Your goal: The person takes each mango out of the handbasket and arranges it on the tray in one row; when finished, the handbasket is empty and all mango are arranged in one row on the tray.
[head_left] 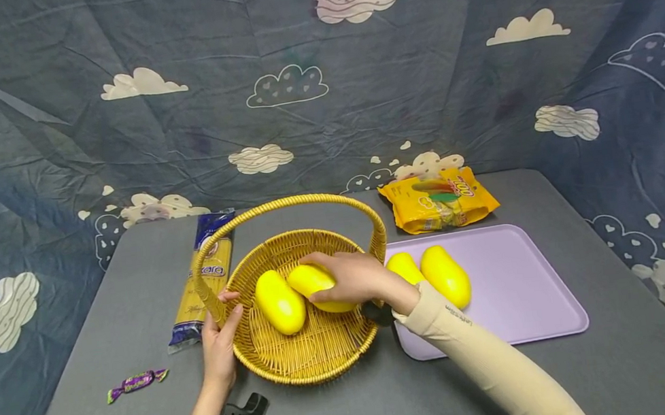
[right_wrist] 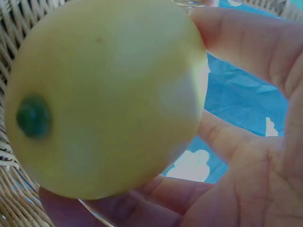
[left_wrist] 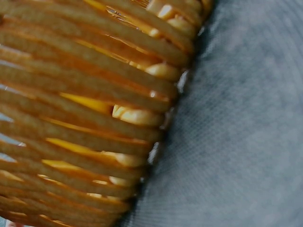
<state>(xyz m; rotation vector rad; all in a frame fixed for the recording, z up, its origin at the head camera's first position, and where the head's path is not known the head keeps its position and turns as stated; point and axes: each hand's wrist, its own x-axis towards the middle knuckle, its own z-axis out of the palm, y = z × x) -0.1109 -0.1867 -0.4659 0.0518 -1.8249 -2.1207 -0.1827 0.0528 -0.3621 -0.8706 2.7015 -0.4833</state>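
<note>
A yellow wicker basket (head_left: 308, 371) with a tall arched handle stands in the middle of the table. My left hand (head_left: 220, 347) grips its left side where the handle meets the rim. The basket's woven wall (left_wrist: 85, 109) fills much of the left wrist view. Inside, one yellow mango (head_left: 280, 302) lies on the bottom. Beside it, my right hand (head_left: 355, 277) holds a second mango (head_left: 310, 280) within the basket, fingers and thumb around it. In the right wrist view, that mango's green stem spot (right_wrist: 34, 116) faces the camera.
Two more mangoes, one (head_left: 445, 277) fully visible, lie on a lilac tray (head_left: 520, 289) at right. Behind the tray is a yellow packet (head_left: 439, 200). A spaghetti pack (head_left: 192, 305) lies left of the basket, with a purple wrapped candy (head_left: 137, 382) nearer the front.
</note>
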